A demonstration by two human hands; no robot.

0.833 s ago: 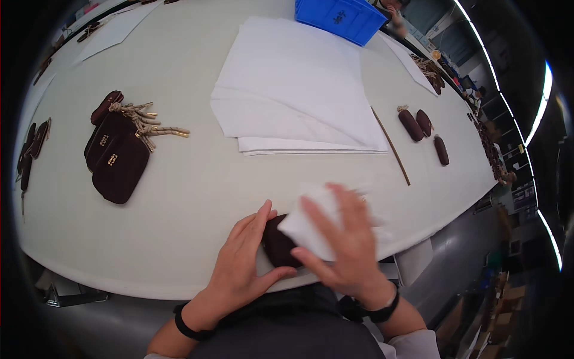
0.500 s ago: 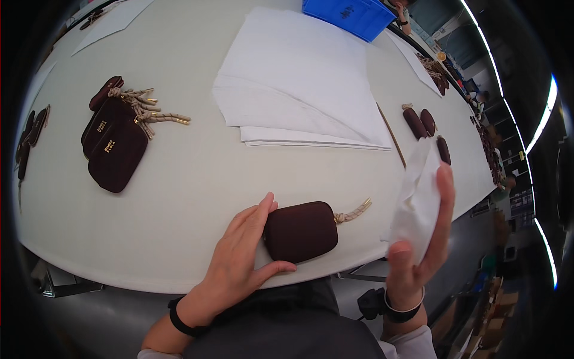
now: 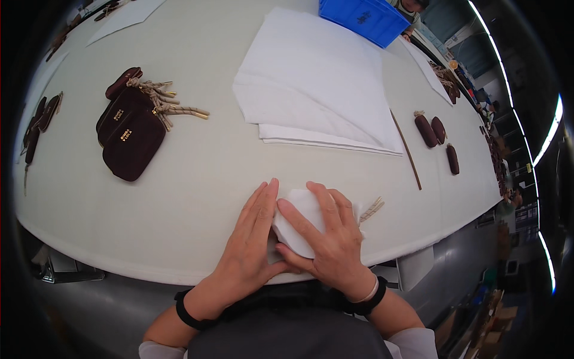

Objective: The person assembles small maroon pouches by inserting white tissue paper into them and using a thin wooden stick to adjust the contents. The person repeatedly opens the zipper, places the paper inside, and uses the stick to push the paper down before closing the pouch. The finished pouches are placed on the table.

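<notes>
Near the table's front edge, a dark brown zip pouch lies under a thin white sheet [image 3: 306, 204], which could be paper or cloth. Only the pouch's beige cord pull [image 3: 372, 209] sticks out on the right. My right hand [image 3: 332, 239] grips the covered pouch from above, thumb and fingers bent around its sides. Against the left side rests my left hand [image 3: 251, 230], fingers straight and together, with its thumb reaching along the near side.
Several dark brown pouches [image 3: 134, 146] with cord pulls overlap on the left. A stack of white sheets [image 3: 323, 78] lies ahead, beside a thin brown stick [image 3: 406, 149]. Small brown pouches [image 3: 426, 130] lie at right. A blue bin [image 3: 365, 18] stands at the far side, near another person [image 3: 409, 15].
My right hand has come left from beside the table edge and brought the white sheet down over the pouch. My left hand has stayed at the pouch's left side.
</notes>
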